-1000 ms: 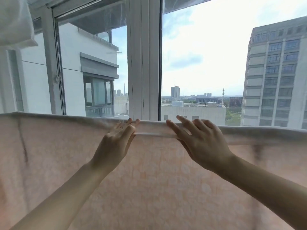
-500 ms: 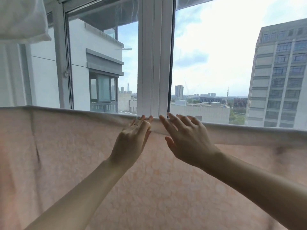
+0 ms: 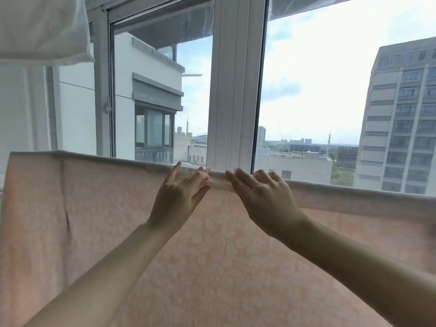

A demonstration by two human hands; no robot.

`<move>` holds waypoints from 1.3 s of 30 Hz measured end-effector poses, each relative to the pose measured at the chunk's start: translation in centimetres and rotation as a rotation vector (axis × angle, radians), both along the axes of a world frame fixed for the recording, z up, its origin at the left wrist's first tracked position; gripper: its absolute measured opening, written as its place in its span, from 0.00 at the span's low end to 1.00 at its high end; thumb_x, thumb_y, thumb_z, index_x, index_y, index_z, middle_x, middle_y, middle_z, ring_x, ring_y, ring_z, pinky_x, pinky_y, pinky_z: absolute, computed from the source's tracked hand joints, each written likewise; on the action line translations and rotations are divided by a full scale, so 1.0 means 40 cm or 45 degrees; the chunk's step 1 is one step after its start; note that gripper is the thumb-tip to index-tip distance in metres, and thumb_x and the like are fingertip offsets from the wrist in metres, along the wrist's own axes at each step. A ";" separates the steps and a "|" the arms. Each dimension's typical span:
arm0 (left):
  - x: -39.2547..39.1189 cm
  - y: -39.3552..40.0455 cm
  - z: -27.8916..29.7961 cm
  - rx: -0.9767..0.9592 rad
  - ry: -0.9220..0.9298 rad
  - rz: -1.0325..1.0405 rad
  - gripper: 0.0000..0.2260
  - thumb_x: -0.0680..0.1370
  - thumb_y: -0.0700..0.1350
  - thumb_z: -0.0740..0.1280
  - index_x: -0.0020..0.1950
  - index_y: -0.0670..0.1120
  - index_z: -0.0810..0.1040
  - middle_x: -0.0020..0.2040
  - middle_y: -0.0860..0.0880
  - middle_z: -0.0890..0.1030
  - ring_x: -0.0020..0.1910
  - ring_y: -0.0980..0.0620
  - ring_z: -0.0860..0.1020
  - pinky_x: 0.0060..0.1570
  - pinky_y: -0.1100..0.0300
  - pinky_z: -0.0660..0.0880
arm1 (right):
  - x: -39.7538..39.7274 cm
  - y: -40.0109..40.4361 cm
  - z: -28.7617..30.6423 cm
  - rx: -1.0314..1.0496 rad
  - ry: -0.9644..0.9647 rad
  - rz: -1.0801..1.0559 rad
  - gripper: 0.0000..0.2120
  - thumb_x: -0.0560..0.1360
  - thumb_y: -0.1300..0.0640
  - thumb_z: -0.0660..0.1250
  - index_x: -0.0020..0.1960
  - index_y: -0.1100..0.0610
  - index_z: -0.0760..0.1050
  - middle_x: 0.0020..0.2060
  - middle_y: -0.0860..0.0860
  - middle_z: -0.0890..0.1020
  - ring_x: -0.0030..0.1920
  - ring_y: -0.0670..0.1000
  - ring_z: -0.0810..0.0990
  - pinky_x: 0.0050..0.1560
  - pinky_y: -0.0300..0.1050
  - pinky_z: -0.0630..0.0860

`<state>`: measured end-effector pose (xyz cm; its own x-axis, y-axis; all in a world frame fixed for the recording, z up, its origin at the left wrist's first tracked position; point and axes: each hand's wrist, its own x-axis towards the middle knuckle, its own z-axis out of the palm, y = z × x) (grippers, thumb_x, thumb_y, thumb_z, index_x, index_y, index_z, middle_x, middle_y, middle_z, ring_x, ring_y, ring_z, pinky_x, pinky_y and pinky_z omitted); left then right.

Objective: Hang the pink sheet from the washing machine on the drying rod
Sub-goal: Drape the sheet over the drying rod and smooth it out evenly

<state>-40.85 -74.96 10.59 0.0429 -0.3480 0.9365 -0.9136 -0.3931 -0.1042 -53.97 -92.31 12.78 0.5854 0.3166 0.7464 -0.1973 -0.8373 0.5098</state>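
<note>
We have the pink sheet (image 3: 212, 267) draped over the drying rod, hidden under the fold. Our left hand (image 3: 179, 197) and right hand (image 3: 266, 199) rest there with flat, loosely spread fingers, gripping nothing. We should smooth outward from centre, keeping both halves even.

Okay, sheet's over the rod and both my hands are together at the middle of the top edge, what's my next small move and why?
Probably slide the left hand and right hand apart along the top fold. The pink sheet is bunched between the fingertips there, and a crease shows near its left end.
</note>
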 end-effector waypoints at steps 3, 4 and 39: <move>0.060 0.038 0.026 0.048 0.115 0.024 0.13 0.77 0.46 0.67 0.60 0.44 0.80 0.59 0.47 0.82 0.57 0.49 0.81 0.69 0.41 0.65 | 0.001 -0.011 -0.005 -0.028 -0.038 0.026 0.27 0.73 0.60 0.71 0.71 0.57 0.70 0.63 0.54 0.78 0.46 0.56 0.80 0.45 0.52 0.77; 0.075 0.050 0.034 0.053 0.143 0.016 0.13 0.77 0.47 0.67 0.59 0.44 0.80 0.58 0.46 0.82 0.57 0.49 0.81 0.69 0.41 0.67 | 0.002 -0.013 -0.006 -0.035 -0.044 0.026 0.27 0.73 0.60 0.71 0.71 0.57 0.70 0.63 0.54 0.78 0.46 0.56 0.80 0.45 0.52 0.77; 0.166 0.079 -0.031 0.027 0.137 -0.030 0.04 0.81 0.41 0.63 0.55 0.43 0.74 0.67 0.44 0.76 0.68 0.45 0.72 0.70 0.42 0.63 | 0.136 0.088 -0.007 -0.006 0.067 -0.142 0.29 0.75 0.48 0.66 0.73 0.55 0.65 0.64 0.59 0.75 0.53 0.62 0.79 0.50 0.58 0.77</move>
<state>-34.20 -71.79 9.34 0.1345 -0.3698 0.9193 -0.9289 -0.3701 -0.0130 -48.53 -88.78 12.50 0.6558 0.2508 0.7121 -0.2619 -0.8091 0.5261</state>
